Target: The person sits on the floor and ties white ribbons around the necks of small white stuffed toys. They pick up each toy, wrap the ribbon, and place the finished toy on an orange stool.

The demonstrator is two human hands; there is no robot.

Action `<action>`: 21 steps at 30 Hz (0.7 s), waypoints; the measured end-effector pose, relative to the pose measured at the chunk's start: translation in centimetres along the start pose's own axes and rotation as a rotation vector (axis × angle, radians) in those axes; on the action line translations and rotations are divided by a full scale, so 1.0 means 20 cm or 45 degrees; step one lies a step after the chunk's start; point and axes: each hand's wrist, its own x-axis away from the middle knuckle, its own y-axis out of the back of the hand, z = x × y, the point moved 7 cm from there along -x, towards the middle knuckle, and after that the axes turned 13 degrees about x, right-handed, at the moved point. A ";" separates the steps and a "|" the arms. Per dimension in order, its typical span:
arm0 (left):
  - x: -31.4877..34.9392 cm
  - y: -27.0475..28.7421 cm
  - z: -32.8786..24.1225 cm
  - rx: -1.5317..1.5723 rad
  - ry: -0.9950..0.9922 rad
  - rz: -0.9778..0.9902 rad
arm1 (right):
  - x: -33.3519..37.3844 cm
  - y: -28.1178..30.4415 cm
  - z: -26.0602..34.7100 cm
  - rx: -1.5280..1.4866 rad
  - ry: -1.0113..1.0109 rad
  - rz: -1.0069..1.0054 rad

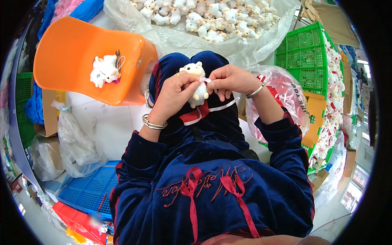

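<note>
Left fingers point(189, 77) pinch the small white plush animal toy point(199, 97); right fingers point(219, 83) pinch its pale-pink ribbon point(204, 80). Likely light, soft; best held round its body.

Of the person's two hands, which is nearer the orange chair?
Left. The left hand grips the white toy on the side facing the orange chair, without touching the chair; the right hand is farther off, at the toy's other side.
</note>
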 end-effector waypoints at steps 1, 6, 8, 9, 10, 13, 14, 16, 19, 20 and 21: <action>0.00 0.00 0.01 0.000 0.014 0.011 | 0.00 0.01 0.01 0.068 0.075 -0.032; 0.00 0.00 0.00 0.054 0.027 0.016 | 0.01 0.03 0.07 0.188 0.384 -0.239; 0.00 0.00 0.00 0.064 0.034 0.011 | 0.06 0.05 0.11 0.401 0.342 -0.517; 0.00 0.00 0.00 0.069 0.038 0.008 | 0.08 0.06 0.13 0.507 0.320 -0.656; 0.00 0.00 0.00 0.057 0.039 0.010 | 0.14 0.06 0.22 0.891 0.531 -0.913; 0.00 0.00 0.01 0.019 0.030 0.012 | 0.20 -0.04 0.27 1.272 0.725 -1.192; 0.00 0.01 0.01 0.004 0.021 0.010 | 0.22 -0.09 0.26 1.305 0.757 -1.171; -0.01 0.00 0.01 -0.015 0.009 0.012 | 0.21 -0.16 0.18 1.270 0.723 -1.112; -0.01 0.00 0.01 -0.020 0.008 0.002 | 0.22 -0.19 0.13 1.076 0.676 -1.107; 0.00 0.00 0.01 -0.006 0.012 -0.005 | 0.22 -0.19 0.12 1.004 0.668 -1.122; 0.00 0.00 0.02 0.009 0.016 -0.009 | 0.21 -0.18 0.10 0.863 0.646 -1.085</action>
